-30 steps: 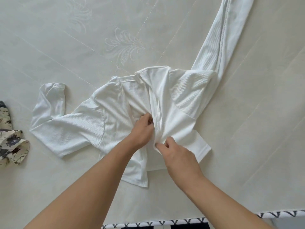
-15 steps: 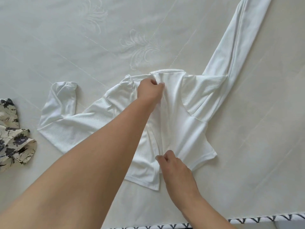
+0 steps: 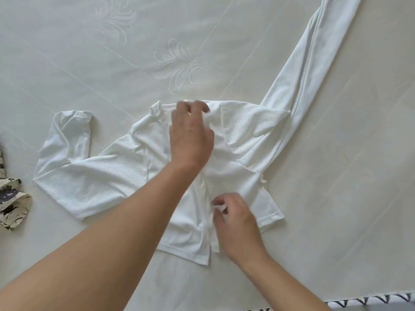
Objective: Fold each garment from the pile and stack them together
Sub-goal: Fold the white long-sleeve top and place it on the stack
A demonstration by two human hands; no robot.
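White long-sleeved top lies spread on a pale quilted mattress, front opening facing up, roughly centre of view. Left hand is up at the collar end, fingers curled down onto the neckline fabric; motion blur at the fingertips, so can't tell if it actually pinches the cloth or just presses on it. Right hand sits lower on the same top, near the hem end, thumb and forefinger pinching a small bit of white fabric at the front opening edge. Left sleeve runs out to the left and doubles back on itself, cuff bunched. Right sleeve stretches straight up and to the right, out of frame at the top edge. Body of the top is wrinkled along the centre between the two hands (hem corner at lower right lies flat). A floral patterned garment, cream with dark print, sits crumpled at the far left edge, apart from the white top. Patterned black-and-white trim shows along the mattress edge at bottom right.
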